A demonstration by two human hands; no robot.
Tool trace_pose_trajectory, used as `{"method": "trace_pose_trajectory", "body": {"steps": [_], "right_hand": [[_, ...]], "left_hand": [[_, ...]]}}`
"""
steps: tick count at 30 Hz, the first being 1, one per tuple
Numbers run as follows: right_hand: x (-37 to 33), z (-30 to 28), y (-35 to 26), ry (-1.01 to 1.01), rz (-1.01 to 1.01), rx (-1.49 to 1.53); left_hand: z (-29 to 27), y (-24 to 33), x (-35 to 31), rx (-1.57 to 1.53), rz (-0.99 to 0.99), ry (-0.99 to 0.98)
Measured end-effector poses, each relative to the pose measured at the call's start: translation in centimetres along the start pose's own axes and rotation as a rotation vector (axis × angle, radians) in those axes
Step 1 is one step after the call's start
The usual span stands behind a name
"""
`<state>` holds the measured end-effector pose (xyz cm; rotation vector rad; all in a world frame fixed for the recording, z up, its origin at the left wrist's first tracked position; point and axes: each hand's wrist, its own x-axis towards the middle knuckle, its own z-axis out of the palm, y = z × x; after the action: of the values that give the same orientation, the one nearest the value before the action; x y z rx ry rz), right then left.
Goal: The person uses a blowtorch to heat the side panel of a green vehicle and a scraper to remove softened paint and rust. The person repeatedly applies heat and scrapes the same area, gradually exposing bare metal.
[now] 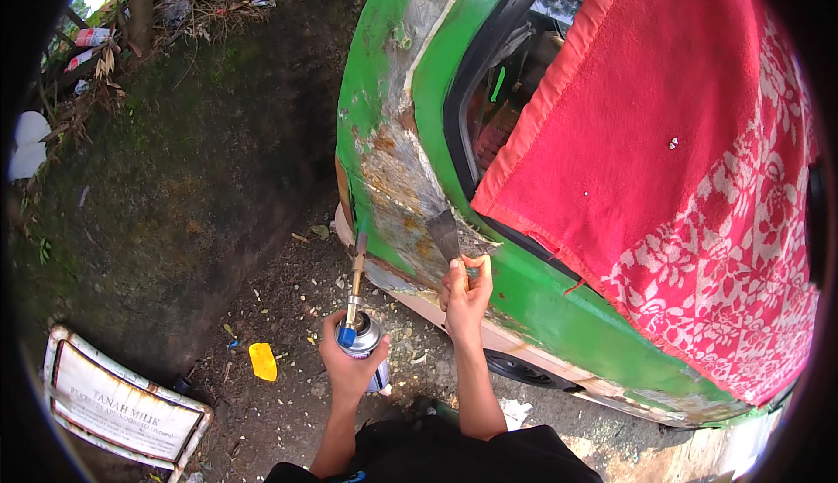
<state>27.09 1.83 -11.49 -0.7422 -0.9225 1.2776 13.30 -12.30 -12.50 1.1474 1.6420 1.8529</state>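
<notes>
My left hand [349,365] is wrapped round a gas torch [356,295], a canister with a blue knob and a metal nozzle tilted up toward the green car body [546,295]. I cannot make out a flame. In my right hand [467,300] is a scraper [443,232] with a flat, dark blade. The blade lies against a patch of stripped, rusty metal [393,182] below the car window. Cracked, lifted paint or filler edges the patch near the blade's tip. My right fingers hide the scraper's handle.
A red floral blanket [663,134] drapes over the car's window and side. On the dirt ground lies a yellow scrap [262,362]. A rusty-edged white sign [122,404] stands at the lower left. Beyond the car's left side is a dark, mossy wall [192,160].
</notes>
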Motion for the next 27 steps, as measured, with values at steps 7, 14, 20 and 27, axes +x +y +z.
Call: {"method": "trace_pose_trajectory", "body": {"steps": [7,14,20,27], "right_hand": [[0.8,1.3,-0.2,-0.041,-0.031,0.06],[0.3,-0.1,0.0,-0.023,-0.01,0.017],[0.8,1.4,0.1,-0.035,-0.05,0.024],[1.7,2.5,-1.2,-0.072,-0.045,0.076]], "left_hand": [[-0.2,-0.2,0.3,-0.014,-0.002,0.024],[-0.1,0.6,0.4,-0.027,0.005,-0.003],[0.0,-0.3,1.2,0.055,0.065,0.005],[0.1,0.5,1.3,-0.012,-0.013,0.019]]}}
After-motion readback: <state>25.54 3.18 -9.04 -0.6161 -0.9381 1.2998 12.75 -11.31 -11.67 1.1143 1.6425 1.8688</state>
